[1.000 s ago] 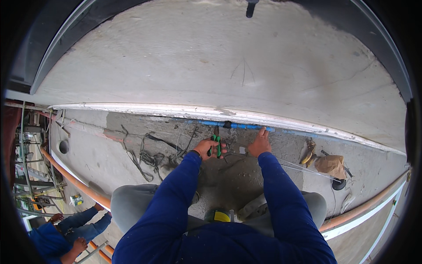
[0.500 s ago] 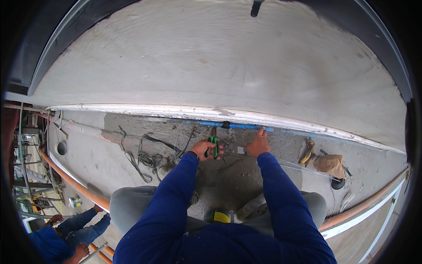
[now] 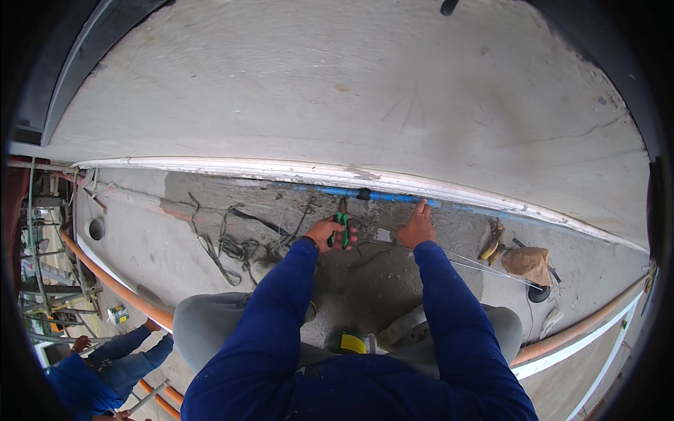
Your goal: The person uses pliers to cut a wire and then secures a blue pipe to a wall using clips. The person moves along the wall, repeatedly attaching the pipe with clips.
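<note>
Pliers with green handles (image 3: pixel 342 230) are gripped in my left hand (image 3: pixel 325 233), their dark jaws pointing up toward the wall. Some of that hand's fingers spread beyond the handles. Just above the jaws, a dark band (image 3: pixel 364 194) wraps a blue pipe (image 3: pixel 393 198) lying along the foot of the wall. Farther right, my right hand (image 3: pixel 418 228) reaches its fingertips to the pipe, fingers stretched out. Thin pale wires (image 3: pixel 477 266) pass by this hand and run right to a dark round hole (image 3: pixel 538 292). Whether its palm holds them is hidden.
Tangled dark straps (image 3: pixel 235 249) lie left of my hands. Gloves (image 3: pixel 492 241) and a brown paper bag (image 3: pixel 528 264) sit at right. A container with a yellow label (image 3: pixel 349 342) stands between my legs. Orange pipes (image 3: pixel 116 286) edge the ledge; another person (image 3: pixel 105 372) is lower left.
The view has shifted slightly. My left hand keeps the pliers near the dark band, and my right fingertips stay at the blue pipe.
</note>
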Tool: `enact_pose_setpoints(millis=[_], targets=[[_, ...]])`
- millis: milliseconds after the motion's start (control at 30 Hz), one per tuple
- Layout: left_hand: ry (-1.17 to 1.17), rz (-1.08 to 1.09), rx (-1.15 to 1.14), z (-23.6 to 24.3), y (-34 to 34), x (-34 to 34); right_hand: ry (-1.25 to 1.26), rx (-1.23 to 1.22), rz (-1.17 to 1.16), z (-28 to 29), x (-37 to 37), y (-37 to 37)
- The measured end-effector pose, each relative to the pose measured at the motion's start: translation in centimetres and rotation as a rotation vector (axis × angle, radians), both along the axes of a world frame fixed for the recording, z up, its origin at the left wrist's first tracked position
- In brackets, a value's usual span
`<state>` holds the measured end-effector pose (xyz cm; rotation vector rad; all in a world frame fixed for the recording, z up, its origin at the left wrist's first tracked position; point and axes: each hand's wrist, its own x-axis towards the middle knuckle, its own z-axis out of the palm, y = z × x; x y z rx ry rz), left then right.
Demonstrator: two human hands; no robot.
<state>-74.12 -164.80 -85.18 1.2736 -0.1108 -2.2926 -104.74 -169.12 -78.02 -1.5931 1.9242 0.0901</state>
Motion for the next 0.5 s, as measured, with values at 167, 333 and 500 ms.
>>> enact_pose_setpoints(millis=[167, 333, 500], targets=[[-0.067, -0.014, 0.024, 0.4, -0.5, -0.5, 0.007, -0.010, 0.007, 0.0, -0.2, 0.0], [-0.117, -0.042, 0.018, 0.2, -0.6, -0.8, 0.013, -0.016, -0.001, -0.2, -0.1, 0.1], [-0.274, -0.029, -0.090, -1.4, 0.4, -2.3, 0.016, -0.032, 0.000, -0.7, -0.1, 0.1]])
